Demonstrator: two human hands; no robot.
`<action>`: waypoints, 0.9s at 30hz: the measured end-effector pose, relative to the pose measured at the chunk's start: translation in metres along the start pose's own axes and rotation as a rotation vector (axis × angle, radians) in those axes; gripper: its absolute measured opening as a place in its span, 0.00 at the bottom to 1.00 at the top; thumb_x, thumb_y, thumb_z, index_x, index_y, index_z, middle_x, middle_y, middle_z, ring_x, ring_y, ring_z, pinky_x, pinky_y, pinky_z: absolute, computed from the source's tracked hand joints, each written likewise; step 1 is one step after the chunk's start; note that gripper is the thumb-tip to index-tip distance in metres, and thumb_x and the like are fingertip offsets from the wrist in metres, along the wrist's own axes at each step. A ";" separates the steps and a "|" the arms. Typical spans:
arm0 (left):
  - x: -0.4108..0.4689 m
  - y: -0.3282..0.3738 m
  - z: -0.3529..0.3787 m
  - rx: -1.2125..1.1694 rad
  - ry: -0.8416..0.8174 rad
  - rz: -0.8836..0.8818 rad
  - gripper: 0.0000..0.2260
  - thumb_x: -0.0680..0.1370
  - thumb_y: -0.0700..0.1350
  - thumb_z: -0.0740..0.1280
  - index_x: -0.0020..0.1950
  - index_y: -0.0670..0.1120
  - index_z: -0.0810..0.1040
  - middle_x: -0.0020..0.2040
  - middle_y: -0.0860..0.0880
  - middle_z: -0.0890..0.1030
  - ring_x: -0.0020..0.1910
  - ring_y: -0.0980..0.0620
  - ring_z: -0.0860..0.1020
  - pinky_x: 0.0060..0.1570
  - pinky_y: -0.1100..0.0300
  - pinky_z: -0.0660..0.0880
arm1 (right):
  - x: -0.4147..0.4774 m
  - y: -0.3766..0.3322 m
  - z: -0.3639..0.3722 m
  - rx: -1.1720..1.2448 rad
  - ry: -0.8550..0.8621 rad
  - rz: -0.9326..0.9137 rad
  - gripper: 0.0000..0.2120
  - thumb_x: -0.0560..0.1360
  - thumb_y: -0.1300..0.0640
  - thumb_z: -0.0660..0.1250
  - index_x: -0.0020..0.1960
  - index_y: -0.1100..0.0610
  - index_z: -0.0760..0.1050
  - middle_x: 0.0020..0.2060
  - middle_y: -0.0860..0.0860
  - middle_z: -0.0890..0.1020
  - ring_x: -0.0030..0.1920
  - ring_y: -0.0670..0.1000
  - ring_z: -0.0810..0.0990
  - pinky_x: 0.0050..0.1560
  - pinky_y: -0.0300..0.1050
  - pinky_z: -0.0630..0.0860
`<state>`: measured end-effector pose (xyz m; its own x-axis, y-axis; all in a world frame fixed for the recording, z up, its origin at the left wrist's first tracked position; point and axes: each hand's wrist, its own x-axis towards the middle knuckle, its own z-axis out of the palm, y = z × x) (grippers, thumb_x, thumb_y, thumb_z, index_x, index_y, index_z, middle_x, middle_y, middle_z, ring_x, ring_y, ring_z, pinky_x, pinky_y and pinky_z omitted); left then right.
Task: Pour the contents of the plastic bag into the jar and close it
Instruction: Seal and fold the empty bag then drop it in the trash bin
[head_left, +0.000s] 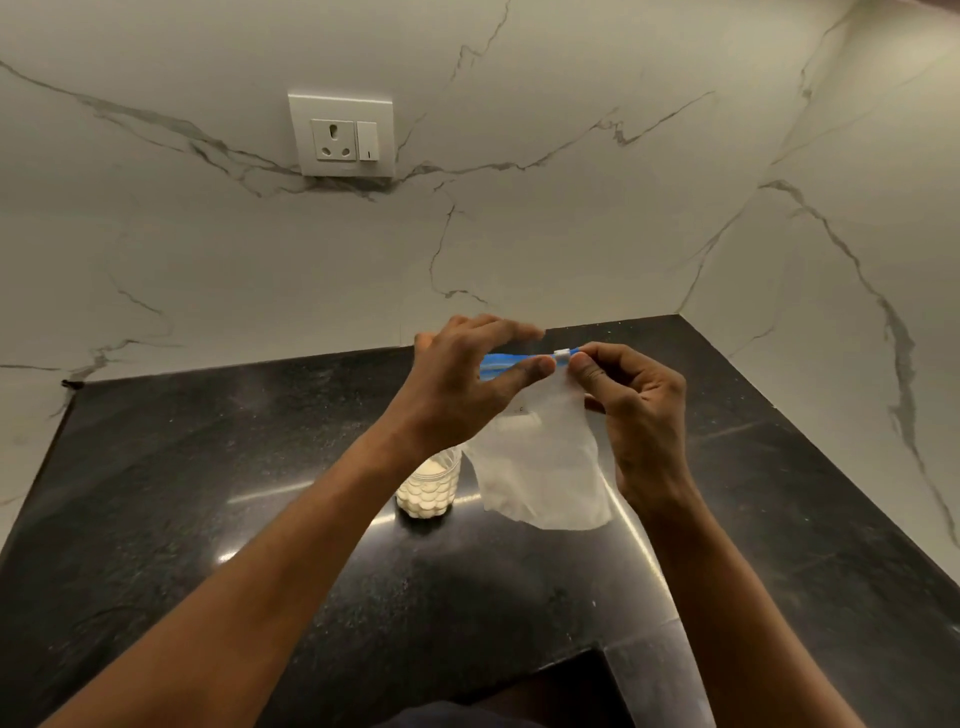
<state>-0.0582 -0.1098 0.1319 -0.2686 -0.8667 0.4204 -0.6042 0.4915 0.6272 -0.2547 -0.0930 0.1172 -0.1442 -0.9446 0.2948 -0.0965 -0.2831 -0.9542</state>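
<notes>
A clear plastic bag (540, 462) with a blue zip strip hangs in the air above the black counter, looking limp and nearly empty. My left hand (467, 384) pinches the blue strip near its middle. My right hand (639, 415) pinches the white slider at the strip's right end. Below my left wrist stands a small clear jar (428, 491) holding pale, whitish contents; its mouth is hidden by my left forearm and no lid is in sight.
The black stone counter (260, 493) fills a corner between two white marble walls. A white socket with switch (340, 136) sits on the back wall. The counter's front edge has a notch at the bottom centre.
</notes>
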 end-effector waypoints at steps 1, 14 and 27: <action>0.003 0.004 0.003 -0.027 -0.017 0.014 0.18 0.80 0.56 0.71 0.66 0.49 0.83 0.62 0.50 0.86 0.63 0.47 0.80 0.63 0.39 0.72 | -0.001 -0.001 0.001 0.020 -0.011 0.001 0.05 0.80 0.61 0.71 0.51 0.54 0.86 0.45 0.53 0.87 0.46 0.54 0.87 0.44 0.43 0.83; -0.001 0.006 -0.005 -0.197 -0.068 -0.171 0.11 0.81 0.51 0.72 0.60 0.49 0.88 0.55 0.50 0.89 0.57 0.49 0.84 0.63 0.35 0.76 | 0.005 -0.011 -0.010 0.119 0.124 0.035 0.09 0.80 0.62 0.70 0.44 0.53 0.87 0.37 0.50 0.84 0.39 0.49 0.82 0.42 0.43 0.82; -0.021 -0.016 -0.024 -0.227 -0.056 -0.259 0.13 0.81 0.48 0.71 0.62 0.45 0.87 0.54 0.48 0.88 0.56 0.50 0.85 0.65 0.39 0.77 | 0.013 -0.013 -0.025 0.160 0.180 0.074 0.12 0.79 0.62 0.70 0.41 0.50 0.87 0.37 0.47 0.85 0.40 0.46 0.84 0.41 0.40 0.81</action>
<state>-0.0247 -0.0977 0.1289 -0.1728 -0.9654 0.1952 -0.4772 0.2555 0.8408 -0.2800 -0.0973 0.1344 -0.3193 -0.9230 0.2145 0.0759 -0.2506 -0.9651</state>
